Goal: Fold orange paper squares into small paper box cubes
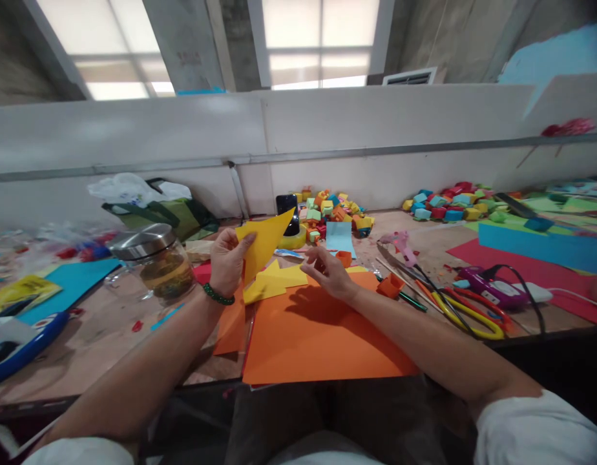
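1. Head view shows the left hand (227, 261) pinching a folded yellow paper (264, 242) and holding it up above the counter (104, 329).
2. The right hand (330, 271) is open with loose fingers. It holds nothing and hovers just beside the yellow paper, over more yellow sheets (274, 281).
3. A big orange sheet (318, 339) lies flat on the counter under both hands.
4. A glass jar (157, 265) with a shiny metal lid stands near the left hand.
5. Yellow-handled scissors (466, 310) lie to the right, and a purple glue gun (490, 287) lies just beside them.
6. Two piles of small colored paper cubes (335, 210) sit at the back by the white wall.
7. A blue paper sheet (68, 284) lies on the left side.
8. A black phone (287, 206) stands behind the yellow paper.
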`<action>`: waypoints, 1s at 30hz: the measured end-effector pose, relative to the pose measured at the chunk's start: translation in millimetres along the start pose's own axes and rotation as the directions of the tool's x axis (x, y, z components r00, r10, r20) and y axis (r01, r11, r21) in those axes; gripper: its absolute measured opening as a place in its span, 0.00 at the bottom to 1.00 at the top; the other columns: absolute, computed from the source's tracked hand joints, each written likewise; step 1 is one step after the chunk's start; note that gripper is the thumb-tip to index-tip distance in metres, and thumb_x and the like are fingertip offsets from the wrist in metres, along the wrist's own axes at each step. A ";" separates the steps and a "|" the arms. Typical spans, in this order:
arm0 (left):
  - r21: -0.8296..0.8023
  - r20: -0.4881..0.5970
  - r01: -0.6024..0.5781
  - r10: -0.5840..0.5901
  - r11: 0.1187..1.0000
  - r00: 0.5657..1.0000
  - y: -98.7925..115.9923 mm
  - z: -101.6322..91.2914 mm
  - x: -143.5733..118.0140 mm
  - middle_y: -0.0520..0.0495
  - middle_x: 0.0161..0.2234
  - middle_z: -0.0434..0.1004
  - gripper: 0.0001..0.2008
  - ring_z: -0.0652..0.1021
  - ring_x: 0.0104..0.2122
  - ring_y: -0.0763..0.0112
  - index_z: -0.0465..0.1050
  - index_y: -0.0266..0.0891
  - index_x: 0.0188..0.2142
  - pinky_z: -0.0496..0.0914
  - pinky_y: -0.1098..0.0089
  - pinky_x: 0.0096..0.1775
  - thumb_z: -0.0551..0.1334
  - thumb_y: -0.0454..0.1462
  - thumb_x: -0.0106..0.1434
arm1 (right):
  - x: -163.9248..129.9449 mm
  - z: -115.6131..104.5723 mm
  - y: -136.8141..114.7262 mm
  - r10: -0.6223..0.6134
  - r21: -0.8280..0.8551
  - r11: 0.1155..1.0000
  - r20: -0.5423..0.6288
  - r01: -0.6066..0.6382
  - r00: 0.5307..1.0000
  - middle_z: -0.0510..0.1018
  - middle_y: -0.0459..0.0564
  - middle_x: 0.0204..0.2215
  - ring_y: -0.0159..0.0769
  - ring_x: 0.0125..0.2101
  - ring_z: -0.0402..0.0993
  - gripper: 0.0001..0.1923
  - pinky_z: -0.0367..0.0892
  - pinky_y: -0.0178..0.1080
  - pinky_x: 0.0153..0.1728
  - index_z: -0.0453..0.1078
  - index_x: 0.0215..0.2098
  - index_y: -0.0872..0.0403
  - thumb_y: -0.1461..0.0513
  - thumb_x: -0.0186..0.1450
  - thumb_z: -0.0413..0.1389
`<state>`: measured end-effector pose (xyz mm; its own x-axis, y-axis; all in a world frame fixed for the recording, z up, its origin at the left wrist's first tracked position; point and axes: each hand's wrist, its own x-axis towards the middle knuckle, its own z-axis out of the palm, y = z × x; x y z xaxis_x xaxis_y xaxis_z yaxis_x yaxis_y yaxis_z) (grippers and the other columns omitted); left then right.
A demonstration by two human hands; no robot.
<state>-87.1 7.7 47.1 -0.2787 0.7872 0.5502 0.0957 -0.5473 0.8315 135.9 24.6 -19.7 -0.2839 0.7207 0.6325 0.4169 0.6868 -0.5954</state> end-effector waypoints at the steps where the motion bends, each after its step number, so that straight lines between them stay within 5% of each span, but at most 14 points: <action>1: 0.035 0.030 -0.031 0.030 0.999 0.999 1.3 1.5 0.1 0.56 0.24 0.69 0.21 0.71 0.26 0.74 0.56 0.42 0.23 0.69 0.72 0.32 0.68 0.46 0.48 | 1.0 -3.8 -1.4 -0.039 -0.030 0.999 -0.066 0.037 0.997 0.73 0.52 0.39 0.32 0.29 0.68 0.21 0.67 0.37 0.34 0.63 0.51 0.54 0.50 0.66 0.53; 4: 0.196 0.172 -0.110 0.076 0.974 0.982 2.0 9.3 -2.8 0.49 0.35 0.77 0.20 0.75 0.35 0.69 0.59 0.41 0.23 0.70 0.69 0.38 0.68 0.47 0.50 | 5.4 -16.4 -8.2 -0.235 -0.207 0.959 -0.192 0.195 0.953 0.71 0.59 0.48 0.42 0.43 0.70 0.27 0.67 0.45 0.47 0.60 0.56 0.54 0.48 0.65 0.54; 7: 0.228 0.304 -0.093 0.020 0.969 0.953 3.0 22.0 -8.9 0.45 0.38 0.78 0.23 0.75 0.36 0.66 0.59 0.41 0.22 0.70 0.68 0.38 0.68 0.52 0.47 | 9.2 -25.8 -12.1 -0.347 -0.366 0.885 -0.106 0.288 0.932 0.72 0.60 0.48 0.47 0.48 0.67 0.26 0.62 0.49 0.51 0.63 0.55 0.55 0.48 0.66 0.54; 12: 0.037 0.327 0.157 -0.161 0.987 0.931 9.2 38.0 -11.9 0.54 0.22 0.69 0.25 0.69 0.22 0.75 0.58 0.41 0.21 0.66 0.73 0.27 0.68 0.55 0.45 | 13.5 -37.1 -8.2 -0.307 -0.456 0.823 0.142 0.338 0.941 0.77 0.56 0.35 0.43 0.40 0.68 0.10 0.59 0.47 0.49 0.71 0.40 0.54 0.60 0.69 0.49; 16: 0.028 0.305 0.272 -0.267 0.962 0.914 14.8 32.6 -5.2 0.57 0.20 0.66 0.24 0.67 0.19 0.78 0.60 0.40 0.24 0.64 0.74 0.23 0.67 0.55 0.46 | 15.6 -50.6 -15.7 -0.289 -0.463 0.802 0.253 0.377 0.923 0.77 0.51 0.29 0.39 0.36 0.69 0.09 0.52 0.47 0.55 0.68 0.29 0.54 0.67 0.64 0.49; 20: 0.135 0.317 0.307 -0.335 0.942 0.887 21.4 20.4 -6.6 0.58 0.20 0.66 0.21 0.68 0.19 0.78 0.59 0.41 0.26 0.65 0.75 0.23 0.67 0.50 0.45 | 6.5 -66.0 -30.4 -0.336 -0.438 0.760 0.368 0.481 0.867 0.78 0.55 0.36 0.40 0.40 0.71 0.09 0.57 0.47 0.54 0.69 0.33 0.55 0.70 0.63 0.49; 25: 0.147 0.335 0.405 -0.431 0.902 0.838 21.1 14.8 -32.4 0.58 0.20 0.67 0.15 0.69 0.19 0.77 0.60 0.41 0.27 0.66 0.75 0.23 0.64 0.44 0.46 | -36.3 -85.0 -46.7 -0.433 -0.289 0.714 0.533 0.638 0.727 0.78 0.59 0.46 0.42 0.49 0.71 0.10 0.65 0.45 0.51 0.71 0.41 0.56 0.69 0.62 0.51; 30: 0.399 0.456 0.253 -0.430 0.882 0.780 15.0 10.2 -63.6 0.60 0.17 0.62 0.11 0.65 0.17 0.77 0.65 0.40 0.32 0.60 0.76 0.22 0.60 0.37 0.47 | -85.2 -95.6 -48.0 -0.246 -0.278 0.839 0.573 0.467 0.782 0.79 0.58 0.45 0.38 0.46 0.75 0.14 0.71 0.40 0.46 0.73 0.42 0.57 0.72 0.62 0.49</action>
<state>-58.2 -47.7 25.4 0.1772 0.9784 0.1069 0.3952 -0.1702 0.9027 222.7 -78.8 2.4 -0.8189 0.4491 0.3573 0.4574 0.8868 -0.0663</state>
